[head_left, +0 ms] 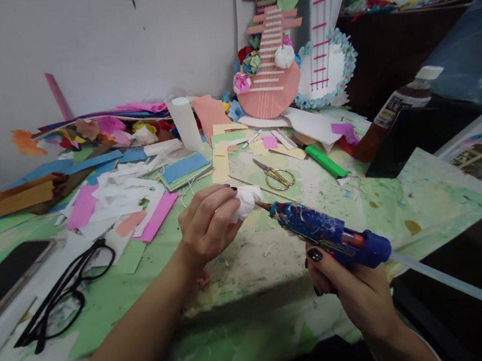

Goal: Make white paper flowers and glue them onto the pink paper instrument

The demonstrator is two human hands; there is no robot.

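My left hand [209, 223] is closed around a white paper flower [247, 201], whose right side shows beyond the fingers. A blue hot glue gun [313, 224] is gripped in my right hand [353, 287], its nozzle pointing left against or very close to the flower; I cannot tell if they touch. A long translucent glue stick [459, 285] sticks out of the gun's back. Just behind the flower lie gold-handled scissors [280, 179] and a thin wooden stick [241, 179].
Black glasses [75, 291] and a phone [10, 282] lie at the left, near white paper scraps [120, 190]. A green utility knife [325, 160] rests right of centre. Paper instruments [271, 90] lean on the wall. A brown bottle [395, 107] stands at the right.
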